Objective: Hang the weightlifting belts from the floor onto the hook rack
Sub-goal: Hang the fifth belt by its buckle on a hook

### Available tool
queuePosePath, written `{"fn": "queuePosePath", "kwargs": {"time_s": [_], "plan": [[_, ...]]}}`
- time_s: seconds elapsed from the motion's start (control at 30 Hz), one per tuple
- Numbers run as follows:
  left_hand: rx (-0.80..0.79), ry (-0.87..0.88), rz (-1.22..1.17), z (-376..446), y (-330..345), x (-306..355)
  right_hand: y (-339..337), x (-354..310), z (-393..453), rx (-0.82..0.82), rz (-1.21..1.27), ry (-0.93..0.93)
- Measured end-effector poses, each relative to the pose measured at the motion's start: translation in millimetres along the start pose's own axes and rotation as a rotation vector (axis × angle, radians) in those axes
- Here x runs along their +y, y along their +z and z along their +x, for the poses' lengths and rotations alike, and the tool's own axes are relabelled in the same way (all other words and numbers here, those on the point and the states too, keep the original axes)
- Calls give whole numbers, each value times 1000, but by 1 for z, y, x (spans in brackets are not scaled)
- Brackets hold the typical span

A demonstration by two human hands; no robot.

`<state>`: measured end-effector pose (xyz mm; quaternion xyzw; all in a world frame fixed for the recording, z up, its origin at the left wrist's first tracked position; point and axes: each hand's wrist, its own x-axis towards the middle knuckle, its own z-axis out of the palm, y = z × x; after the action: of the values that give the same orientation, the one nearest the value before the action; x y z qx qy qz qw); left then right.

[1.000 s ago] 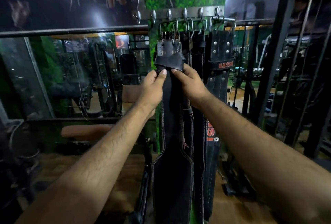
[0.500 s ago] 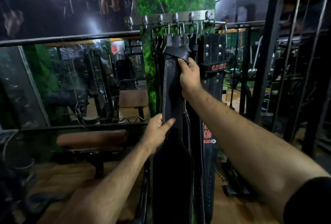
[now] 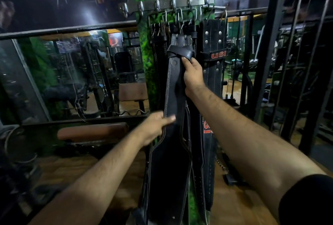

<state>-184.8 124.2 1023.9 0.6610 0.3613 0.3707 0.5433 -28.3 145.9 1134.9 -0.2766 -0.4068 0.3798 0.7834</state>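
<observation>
A long black leather weightlifting belt (image 3: 171, 161) with pale stitching hangs in front of me below the metal hook rack (image 3: 180, 4), which is fixed to a green grass-covered pillar. My right hand (image 3: 191, 76) grips the belt's narrow upper strap just under its folded buckle end. Lower down, my left hand (image 3: 155, 127) holds the belt's left edge, thumb across the front. Several other black belts hang from the hooks behind it, one marked USI (image 3: 214, 48) in red.
A mirror wall (image 3: 72, 77) to the left reflects gym machines. A padded brown bench (image 3: 91, 132) stands low at the left. Black metal bars and frames (image 3: 270, 62) rise at the right. A wooden floor (image 3: 234, 203) lies below.
My left hand has slid down from the belt's top, beside the right hand, to its middle. My right hand has stayed near the top. The view has shifted slightly upward.
</observation>
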Motion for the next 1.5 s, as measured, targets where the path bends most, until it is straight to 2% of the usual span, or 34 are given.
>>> {"fn": "queuePosePath", "kwargs": {"time_s": [0.07,0.13,0.23,0.4,0.57,0.63,0.73,0.83,0.9,1.03,1.17,1.23,1.33,1.5], "plan": [[95,92,-64,11,2,28,3,1,-1,-25,2,3],[173,204,-17,9,10,52,5,0,-1,-41,-11,-6],[184,275,50,-2,27,32,-2,-4,1,-38,-16,-34],[117,123,76,-13,28,-53,-23,11,-2,-53,-22,-25],[60,-56,128,-12,18,-44,-24,22,-11,-72,-50,-20],[88,-42,67,-4,13,-29,-21,19,-11,-99,-51,-10],[144,81,-202,5,15,19,-19,23,-15,-160,-127,-25],[124,165,-388,25,17,48,-19,31,-21,-188,-259,-150],[154,169,-428,31,17,49,-20,32,-22,-184,-318,-216],[356,236,-373,31,37,44,-33,40,-29,-83,-483,-258],[416,293,-401,31,46,33,-56,61,-53,-84,-430,-192],[418,296,-444,32,43,31,-72,73,-66,-124,-390,-67],[391,274,-454,28,40,35,-87,92,-85,-270,-356,114],[404,251,-487,31,23,39,-93,114,-105,-313,-417,174]]}}
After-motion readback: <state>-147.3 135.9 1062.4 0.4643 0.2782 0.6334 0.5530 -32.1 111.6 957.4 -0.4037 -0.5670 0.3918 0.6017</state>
